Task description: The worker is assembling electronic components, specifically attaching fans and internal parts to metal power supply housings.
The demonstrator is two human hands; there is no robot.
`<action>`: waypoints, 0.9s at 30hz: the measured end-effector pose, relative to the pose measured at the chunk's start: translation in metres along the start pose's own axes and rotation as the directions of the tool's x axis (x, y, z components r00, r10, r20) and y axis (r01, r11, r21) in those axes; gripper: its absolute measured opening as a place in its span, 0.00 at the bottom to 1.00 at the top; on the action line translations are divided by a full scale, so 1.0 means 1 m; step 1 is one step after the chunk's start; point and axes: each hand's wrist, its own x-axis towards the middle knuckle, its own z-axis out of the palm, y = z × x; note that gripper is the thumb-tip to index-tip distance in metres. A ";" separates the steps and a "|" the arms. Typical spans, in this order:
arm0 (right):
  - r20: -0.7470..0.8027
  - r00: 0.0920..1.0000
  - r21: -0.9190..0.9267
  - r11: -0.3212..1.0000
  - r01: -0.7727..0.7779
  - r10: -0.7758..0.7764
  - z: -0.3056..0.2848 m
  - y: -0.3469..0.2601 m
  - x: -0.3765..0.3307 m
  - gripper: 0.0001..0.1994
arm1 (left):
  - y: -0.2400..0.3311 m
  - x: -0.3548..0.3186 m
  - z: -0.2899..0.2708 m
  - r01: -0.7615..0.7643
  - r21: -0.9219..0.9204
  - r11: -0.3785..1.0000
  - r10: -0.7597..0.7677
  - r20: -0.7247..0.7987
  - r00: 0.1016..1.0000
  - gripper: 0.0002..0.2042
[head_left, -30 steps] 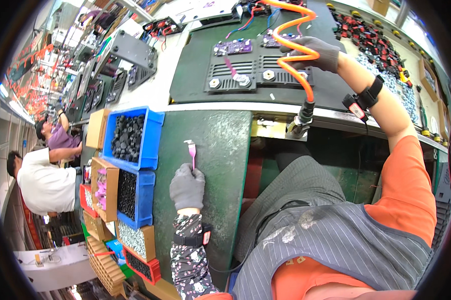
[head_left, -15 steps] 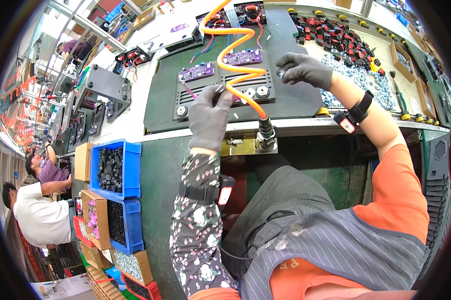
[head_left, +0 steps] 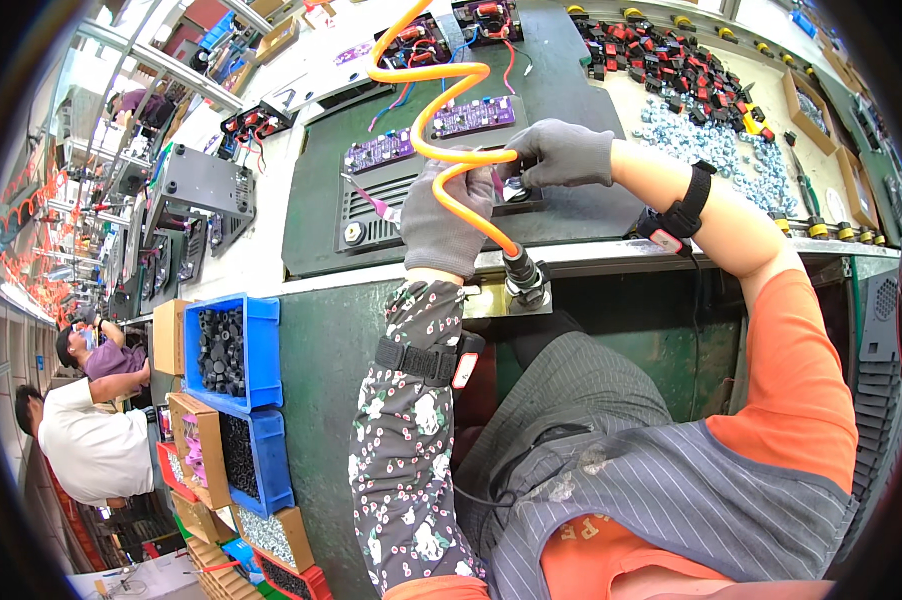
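Both hands wear grey gloves and meet over the near right part of a dark slotted panel. My left hand [head_left: 448, 222] is closed near a purple strip [head_left: 498, 183]; the orange coiled hose [head_left: 461, 207] crosses it and hides part of the fingers. My right hand [head_left: 563, 155] pinches down just beside it, above a round fitting; whatever is in its fingertips is hidden. Another dark slotted panel [head_left: 371, 205] lies to the left, with a white and brass fitting [head_left: 353, 233] at its corner. Purple circuit boards [head_left: 379, 150] lie along the panels' far side.
Right of the mat, red-and-black switches [head_left: 661, 65] and small silver parts [head_left: 711, 140] lie in heaps. Blue bins [head_left: 261, 350] of black parts stand at left. The hose ends in a black fitting [head_left: 524, 270] at the bench edge. Two co-workers [head_left: 91, 440] are at far left.
My right hand has moved left and nearer, from above the mat to beside my left hand. My left hand has shifted slightly right. The hose has swung a little left.
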 end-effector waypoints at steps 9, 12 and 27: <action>0.071 0.988 -0.611 0.776 0.154 -0.140 0.000 -0.019 0.018 0.10 | -0.013 -0.003 0.000 -0.040 -0.065 0.997 0.036 -0.068 0.997 0.12; 0.060 0.995 -0.663 0.748 -0.016 0.075 0.002 -0.023 0.021 0.12 | -0.004 -0.003 -0.001 -0.041 -0.054 0.998 0.039 -0.047 0.998 0.08; -0.073 0.988 -0.695 0.703 -0.150 0.139 0.001 -0.029 0.023 0.13 | -0.004 -0.002 0.004 0.016 -0.057 0.998 -0.017 -0.013 1.000 0.12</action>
